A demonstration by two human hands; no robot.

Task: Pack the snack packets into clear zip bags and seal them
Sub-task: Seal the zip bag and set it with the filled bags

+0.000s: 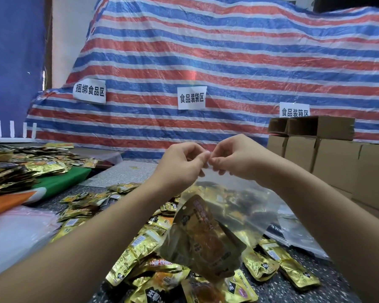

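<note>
Both hands meet at frame centre, left hand (179,162) and right hand (234,158) pinching the top edge of the clear zip bag (239,206). Bag hangs straight below, long axis vertical, gold snack packet (202,239) inside. Seal line runs left-right between the fingertips; both hands equally near.

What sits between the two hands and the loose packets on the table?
In the head view, the clear zip bag hangs there, pinched at its top by both hands, with gold snack packets inside.
</note>
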